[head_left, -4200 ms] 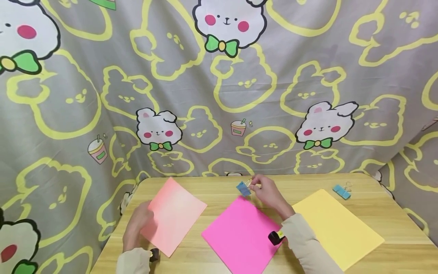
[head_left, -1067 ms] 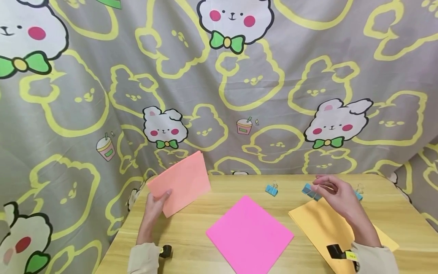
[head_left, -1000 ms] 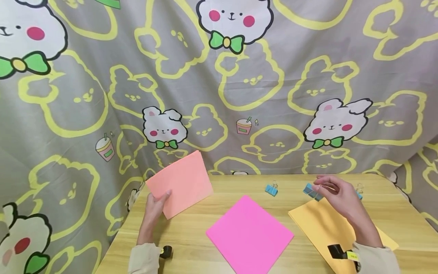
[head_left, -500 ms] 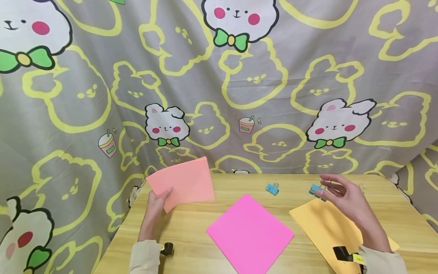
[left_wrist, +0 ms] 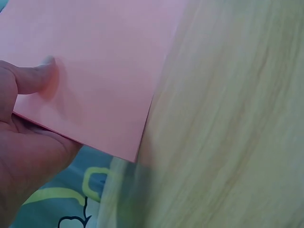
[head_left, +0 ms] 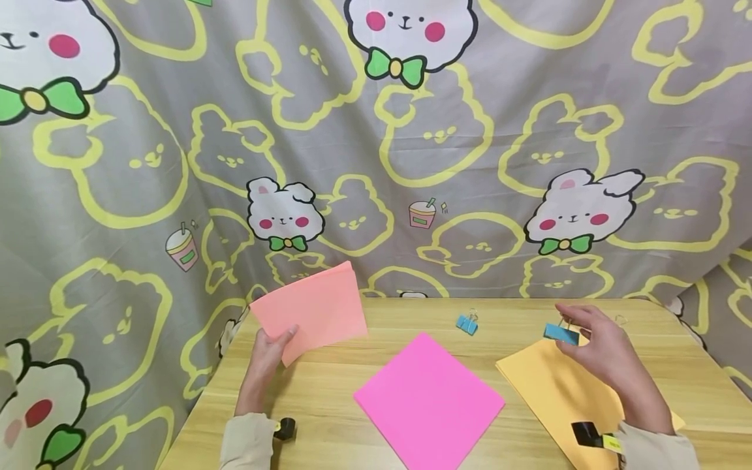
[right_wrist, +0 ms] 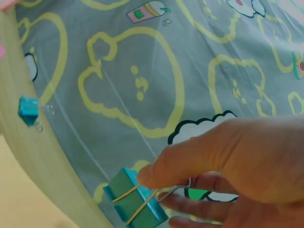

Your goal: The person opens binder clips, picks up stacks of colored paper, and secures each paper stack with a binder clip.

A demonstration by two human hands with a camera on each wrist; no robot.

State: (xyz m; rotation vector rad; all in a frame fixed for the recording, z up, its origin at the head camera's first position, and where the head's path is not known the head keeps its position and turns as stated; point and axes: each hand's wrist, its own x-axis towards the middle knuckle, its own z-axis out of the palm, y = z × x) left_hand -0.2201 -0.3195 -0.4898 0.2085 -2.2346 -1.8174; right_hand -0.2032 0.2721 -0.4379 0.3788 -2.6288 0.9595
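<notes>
In my left hand (head_left: 267, 356) I grip a stack of salmon-pink paper (head_left: 317, 310), raised and tilted off the table. The thumb lies flat on its front face, and the other fingers are hidden behind. My right hand (head_left: 605, 343) pinches a blue binder clip (head_left: 561, 333) by its wire handles, near the far corner of the yellow paper (head_left: 552, 391). The right wrist view shows thumb and fingertips at the handles of this held clip (right_wrist: 137, 199), its body closed. A second binder clip (head_left: 467, 323) stands on the table, left of the right hand.
A stack of magenta paper (head_left: 429, 398) lies in the middle of the wooden table (head_left: 329, 418). Behind the right hand, a wire handle (head_left: 621, 320) of another clip peeks out. A patterned curtain (head_left: 376, 150) hangs along the table's back and left side.
Since the earliest frame, my left hand has lifted the salmon-pink paper off the table. My right hand has moved right with a binder clip; over the last half second the clip has turned in its fingers.
</notes>
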